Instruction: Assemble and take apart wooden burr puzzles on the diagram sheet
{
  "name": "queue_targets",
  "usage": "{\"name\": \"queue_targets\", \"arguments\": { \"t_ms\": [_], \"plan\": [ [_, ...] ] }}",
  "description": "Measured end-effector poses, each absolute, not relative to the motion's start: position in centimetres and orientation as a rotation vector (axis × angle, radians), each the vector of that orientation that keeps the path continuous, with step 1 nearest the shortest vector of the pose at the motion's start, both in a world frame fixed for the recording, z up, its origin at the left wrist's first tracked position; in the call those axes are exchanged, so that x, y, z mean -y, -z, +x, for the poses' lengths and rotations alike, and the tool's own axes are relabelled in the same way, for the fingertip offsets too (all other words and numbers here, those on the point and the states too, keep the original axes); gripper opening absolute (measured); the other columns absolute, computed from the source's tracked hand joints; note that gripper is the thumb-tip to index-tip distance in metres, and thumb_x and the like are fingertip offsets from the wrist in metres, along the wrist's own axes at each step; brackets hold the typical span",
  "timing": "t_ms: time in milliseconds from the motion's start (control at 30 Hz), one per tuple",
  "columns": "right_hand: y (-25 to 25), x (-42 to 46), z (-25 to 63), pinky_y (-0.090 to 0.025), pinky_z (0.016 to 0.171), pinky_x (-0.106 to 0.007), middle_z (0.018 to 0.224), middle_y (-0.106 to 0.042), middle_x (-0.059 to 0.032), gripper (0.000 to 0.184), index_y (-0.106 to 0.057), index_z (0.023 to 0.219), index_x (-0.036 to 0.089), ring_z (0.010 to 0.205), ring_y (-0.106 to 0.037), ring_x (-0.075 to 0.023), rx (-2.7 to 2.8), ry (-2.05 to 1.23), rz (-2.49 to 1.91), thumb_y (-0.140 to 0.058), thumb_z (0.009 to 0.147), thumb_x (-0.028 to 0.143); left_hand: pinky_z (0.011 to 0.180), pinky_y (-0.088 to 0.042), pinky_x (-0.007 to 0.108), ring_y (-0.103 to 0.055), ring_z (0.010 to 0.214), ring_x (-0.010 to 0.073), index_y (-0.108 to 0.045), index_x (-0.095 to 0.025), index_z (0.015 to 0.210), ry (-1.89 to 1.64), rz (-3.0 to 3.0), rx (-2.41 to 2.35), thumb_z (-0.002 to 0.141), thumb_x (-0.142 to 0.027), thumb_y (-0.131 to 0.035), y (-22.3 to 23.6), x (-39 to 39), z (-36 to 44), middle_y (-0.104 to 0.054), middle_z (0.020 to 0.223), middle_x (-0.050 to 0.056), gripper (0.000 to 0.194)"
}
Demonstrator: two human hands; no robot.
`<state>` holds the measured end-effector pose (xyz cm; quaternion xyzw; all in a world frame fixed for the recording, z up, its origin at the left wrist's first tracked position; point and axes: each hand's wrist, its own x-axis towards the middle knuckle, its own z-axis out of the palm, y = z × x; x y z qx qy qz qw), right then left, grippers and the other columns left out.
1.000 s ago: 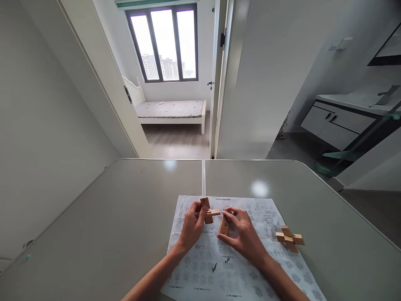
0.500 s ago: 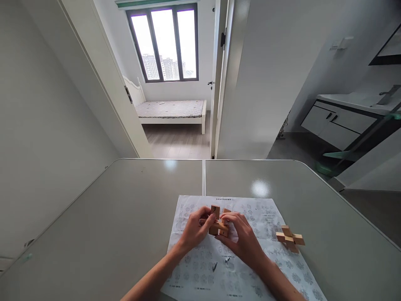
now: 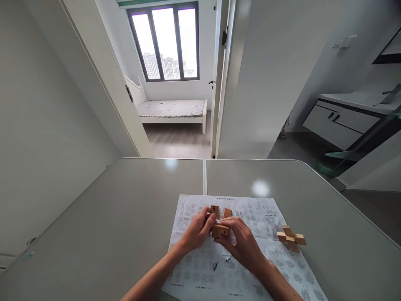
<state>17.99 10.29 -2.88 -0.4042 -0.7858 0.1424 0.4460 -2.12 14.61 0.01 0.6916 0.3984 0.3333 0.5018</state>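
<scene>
Both hands meet over a printed sheet (image 3: 200, 263) and grip small wooden puzzle blocks (image 3: 220, 230) between them. My left hand (image 3: 198, 230) closes its thumb and fingers on the left side of the blocks. Thumb and fingers of my right hand (image 3: 239, 238) pinch them from the right. One block piece (image 3: 215, 211) with a dark mark stands upright behind the left fingertips. Another piece (image 3: 227, 213) leans just right of it, near the right fingers. Fingers hide how the pieces join.
A cross-shaped wooden puzzle (image 3: 291, 239) sits on the sheet's right edge. The grey table (image 3: 140, 217) has a seam (image 3: 204, 179) running away from me. Beyond its far edge are a doorway, a bed (image 3: 172, 109) and a window.
My right fingers have shifted slightly down and closer around the blocks. The right rear piece now shows more and leans to the right. The cross-shaped puzzle stays put.
</scene>
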Motion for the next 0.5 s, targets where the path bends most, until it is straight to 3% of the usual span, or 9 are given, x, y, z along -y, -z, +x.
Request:
{"name": "queue_targets", "arguments": {
  "t_ms": [500],
  "plan": [
    [3.16, -10.10, 18.26, -0.061, 0.079, -0.044, 0.107, -0.075, -0.0078, 0.023, -0.056, 0.116, 0.027, 0.095, -0.073, -0.0285, 1.987, -0.380, -1.011, -0.069, 0.101, 0.039, 0.059, -0.038, 0.025, -0.044, 0.059, 0.0120, -0.044, -0.022, 0.091, -0.770, 1.736, -0.984, 0.109, -0.057, -0.036, -0.26, -14.58, -2.06, -0.053, 0.070, -0.005, 0.040]
  ]
}}
